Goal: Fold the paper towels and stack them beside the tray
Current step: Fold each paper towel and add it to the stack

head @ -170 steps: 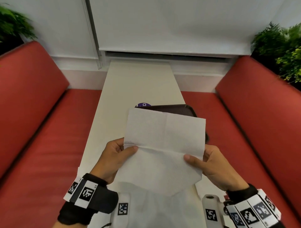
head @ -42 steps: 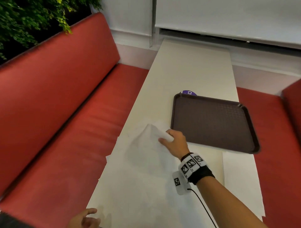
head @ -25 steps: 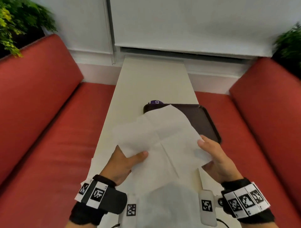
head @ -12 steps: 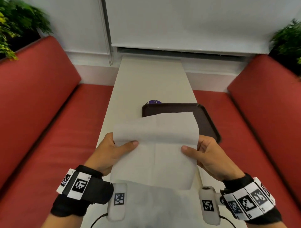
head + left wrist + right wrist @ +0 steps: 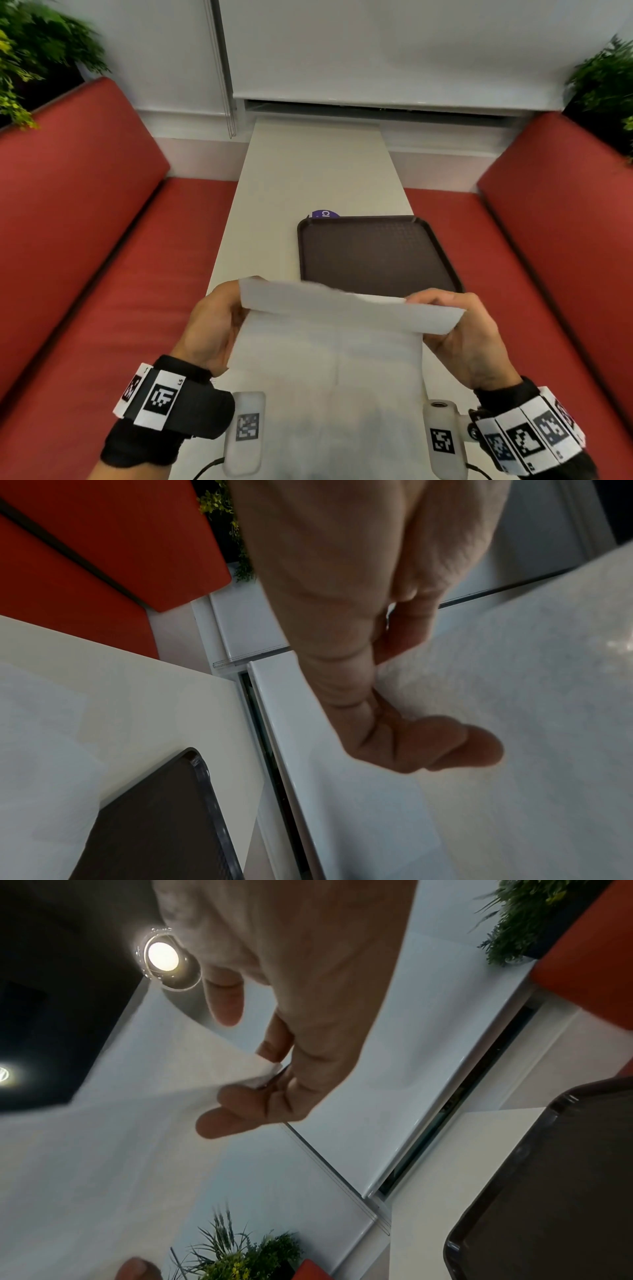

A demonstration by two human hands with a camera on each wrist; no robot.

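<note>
A long, narrow cream desk [image 5: 308,178] runs away to a white wall, its far end meeting a lowered white roller blind [image 5: 394,51] with a dark gap beneath. Red padded benches [image 5: 85,240] flank both long edges, and green plants [image 5: 30,58] stand behind each backrest. A dark brown tray [image 5: 376,253] lies along the desk's right edge, a purple label [image 5: 325,214] peeking out at its far left corner. Above the near end, a white paper towel [image 5: 329,349] is held in the air – its top edge curling over toward the person. The left hand [image 5: 212,325] grips its upper left corner, the right hand [image 5: 469,339] pinches the upper right corner – more white paper lies on the desk beneath
</note>
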